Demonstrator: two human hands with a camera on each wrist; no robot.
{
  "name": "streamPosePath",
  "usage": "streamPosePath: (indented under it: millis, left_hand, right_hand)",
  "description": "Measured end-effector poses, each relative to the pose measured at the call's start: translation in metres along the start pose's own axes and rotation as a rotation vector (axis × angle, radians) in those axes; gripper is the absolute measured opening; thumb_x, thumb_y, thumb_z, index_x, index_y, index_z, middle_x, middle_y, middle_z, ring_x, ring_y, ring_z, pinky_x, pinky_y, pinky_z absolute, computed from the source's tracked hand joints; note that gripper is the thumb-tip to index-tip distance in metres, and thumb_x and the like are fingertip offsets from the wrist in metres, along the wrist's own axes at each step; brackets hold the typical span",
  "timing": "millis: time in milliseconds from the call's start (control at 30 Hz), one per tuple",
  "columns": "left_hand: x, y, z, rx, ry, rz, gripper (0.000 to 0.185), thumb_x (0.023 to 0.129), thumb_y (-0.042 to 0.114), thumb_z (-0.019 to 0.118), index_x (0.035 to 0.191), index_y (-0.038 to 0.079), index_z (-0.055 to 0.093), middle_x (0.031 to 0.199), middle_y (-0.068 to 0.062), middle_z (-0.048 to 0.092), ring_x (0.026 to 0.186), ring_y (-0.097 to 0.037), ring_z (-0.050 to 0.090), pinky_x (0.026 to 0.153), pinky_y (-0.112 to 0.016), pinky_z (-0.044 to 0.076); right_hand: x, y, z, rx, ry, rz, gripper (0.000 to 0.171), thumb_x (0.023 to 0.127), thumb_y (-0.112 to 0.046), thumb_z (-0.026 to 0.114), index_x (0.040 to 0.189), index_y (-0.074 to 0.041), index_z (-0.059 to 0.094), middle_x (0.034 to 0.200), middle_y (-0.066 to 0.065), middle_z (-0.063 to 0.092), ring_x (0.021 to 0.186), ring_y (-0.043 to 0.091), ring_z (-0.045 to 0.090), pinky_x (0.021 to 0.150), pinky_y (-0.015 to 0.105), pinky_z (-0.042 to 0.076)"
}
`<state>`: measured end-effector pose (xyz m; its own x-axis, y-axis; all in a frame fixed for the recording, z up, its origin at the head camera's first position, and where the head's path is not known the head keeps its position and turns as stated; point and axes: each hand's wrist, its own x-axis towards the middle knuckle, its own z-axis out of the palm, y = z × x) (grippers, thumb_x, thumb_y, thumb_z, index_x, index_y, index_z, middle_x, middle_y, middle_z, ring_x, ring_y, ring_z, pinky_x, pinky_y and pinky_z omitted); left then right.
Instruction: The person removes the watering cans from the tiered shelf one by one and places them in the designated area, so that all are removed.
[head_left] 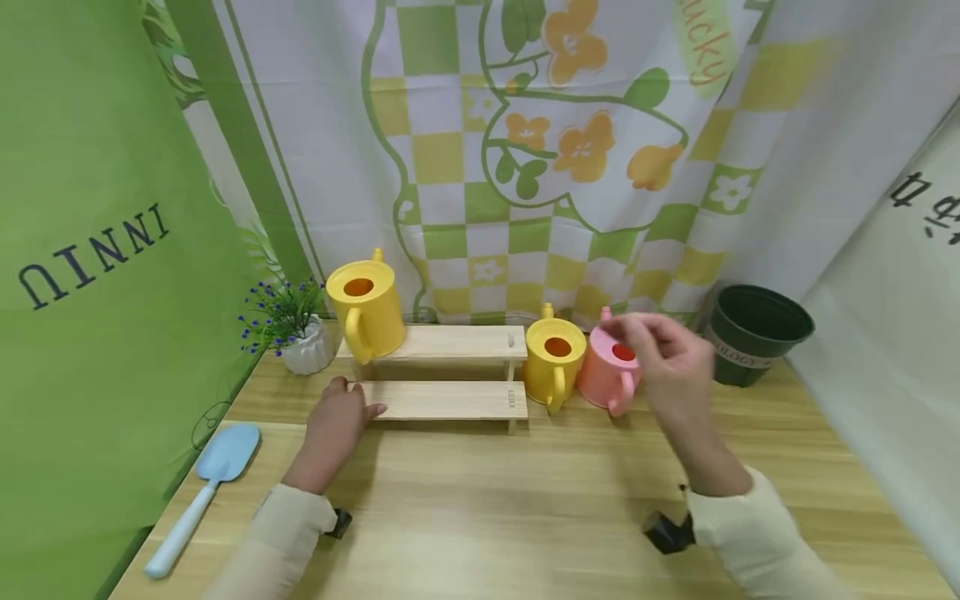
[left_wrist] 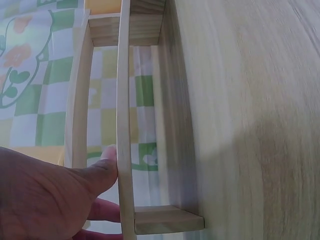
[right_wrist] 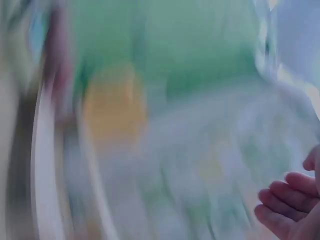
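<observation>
Two-tier wooden shelf (head_left: 442, 398): stands on the desk (head_left: 487, 508); left hand (head_left: 337, 421) holds its lower tier's left end, thumb on the board edge. Pink watering can (head_left: 609, 375): right of the shelf, beside the small yellow can (head_left: 553, 358); right hand (head_left: 671, 362) hovers over it, blurred, fingers loosely curled, holding nothing.
</observation>
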<state>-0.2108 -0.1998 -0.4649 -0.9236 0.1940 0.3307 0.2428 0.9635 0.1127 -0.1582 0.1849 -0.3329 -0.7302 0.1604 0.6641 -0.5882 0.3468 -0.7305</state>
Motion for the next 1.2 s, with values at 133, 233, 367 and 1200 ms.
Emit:
streamPosePath:
  millis: [133,233,367,1200]
  left_hand:
    - [-0.005,-0.005,-0.003,0.013,0.013,-0.022,0.047,0.081,0.038,0.067,0.087,-0.008,0.062,0.088,-0.026,0.055,0.077,-0.036,0.054,0.056,-0.047,0.049]
    - [-0.001,0.003,0.0,0.008,0.039,-0.026,0.044,0.079,0.038,0.069,0.081,-0.005,0.06,0.084,-0.022,0.054,0.073,-0.034,0.052,0.056,-0.047,0.048]
    - [0.004,0.013,0.009,0.008,0.05,-0.044,0.045,0.078,0.04,0.068,0.081,-0.004,0.059,0.084,-0.019,0.052,0.071,-0.033,0.052,0.054,-0.045,0.048]
    - [0.0,0.003,-0.004,0.111,-0.009,-0.12,0.052,0.081,0.044,0.062,0.097,-0.006,0.063,0.091,-0.018,0.053,0.077,-0.029,0.055,0.054,-0.039,0.052]
  right_hand:
    - [0.003,-0.032,0.098,0.211,-0.308,0.021,0.016,0.088,-0.014,0.062,0.097,-0.002,0.068,0.095,0.011,0.069,0.083,0.018,0.066,0.069,0.025,0.054]
    - [-0.001,-0.025,0.162,0.207,-0.421,0.058,0.021,0.086,-0.017,0.064,0.101,-0.004,0.067,0.099,0.011,0.068,0.088,0.016,0.066,0.072,0.023,0.053]
    - [-0.006,-0.007,0.218,0.182,-0.433,0.139,0.025,0.082,-0.012,0.068,0.103,0.002,0.065,0.1,0.018,0.067,0.094,0.022,0.065,0.075,0.025,0.053]
    - [-0.016,-0.002,0.3,0.032,-0.331,0.147,0.021,0.082,-0.023,0.069,0.097,-0.009,0.07,0.086,0.003,0.071,0.077,0.009,0.066,0.064,0.021,0.052]
